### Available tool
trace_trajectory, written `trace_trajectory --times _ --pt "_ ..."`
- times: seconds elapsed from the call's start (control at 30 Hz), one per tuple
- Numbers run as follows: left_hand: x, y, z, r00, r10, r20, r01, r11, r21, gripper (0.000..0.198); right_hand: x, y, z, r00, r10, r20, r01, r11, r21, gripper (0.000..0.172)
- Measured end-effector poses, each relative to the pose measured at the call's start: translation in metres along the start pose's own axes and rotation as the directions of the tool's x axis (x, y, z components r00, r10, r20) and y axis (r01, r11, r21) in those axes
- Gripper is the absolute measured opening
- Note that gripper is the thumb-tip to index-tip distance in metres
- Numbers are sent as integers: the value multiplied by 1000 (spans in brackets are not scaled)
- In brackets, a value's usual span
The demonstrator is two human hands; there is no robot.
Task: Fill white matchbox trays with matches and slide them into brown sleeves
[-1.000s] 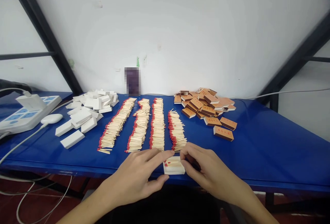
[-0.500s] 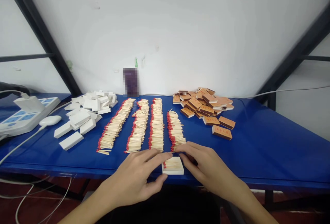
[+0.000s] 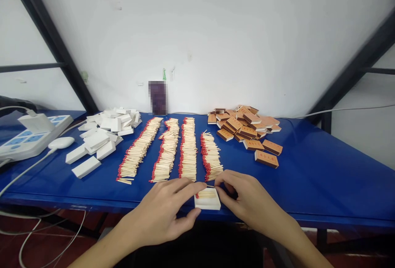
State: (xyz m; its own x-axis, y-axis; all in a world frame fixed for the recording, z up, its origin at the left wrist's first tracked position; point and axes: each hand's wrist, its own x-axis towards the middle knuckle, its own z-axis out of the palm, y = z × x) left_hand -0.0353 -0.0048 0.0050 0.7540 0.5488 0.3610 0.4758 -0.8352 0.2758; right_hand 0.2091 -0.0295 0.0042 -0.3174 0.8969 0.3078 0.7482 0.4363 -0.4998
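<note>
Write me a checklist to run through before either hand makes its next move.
1. White tray open side up: ok, its inside faces up.
2. Matches in the tray all one way: ok, the red heads that show are at the left end.
3. Tray full: not ok, bare floor shows along the near side.
4. Left hand at the tray: ok, thumb and forefinger at its left end; how firm the grip is, cannot tell.
5. Right hand on a single matchstick: cannot tell; one shows at the fingertips, its head not visible.
6. Loose matches nearby: ok, four rows lie beyond the hands.
</note>
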Motion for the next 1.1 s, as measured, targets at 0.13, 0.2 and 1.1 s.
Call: trace_trajectory --times 0.13,0.2,1.1 --pt "0 0 1 1000 -15 3 15 1000 5 43 0 2 1 999 18 40 -19 1000 10 15" --pt "-1 0 1 1000 -20 9 20 1000 7 44 -1 3 1 998 32 49 -34 999 38 16" --pt "-2 -2 1 998 62 -4 -62 998 25 45 0 -7 -7 987 -41 155 36 999 39 21"
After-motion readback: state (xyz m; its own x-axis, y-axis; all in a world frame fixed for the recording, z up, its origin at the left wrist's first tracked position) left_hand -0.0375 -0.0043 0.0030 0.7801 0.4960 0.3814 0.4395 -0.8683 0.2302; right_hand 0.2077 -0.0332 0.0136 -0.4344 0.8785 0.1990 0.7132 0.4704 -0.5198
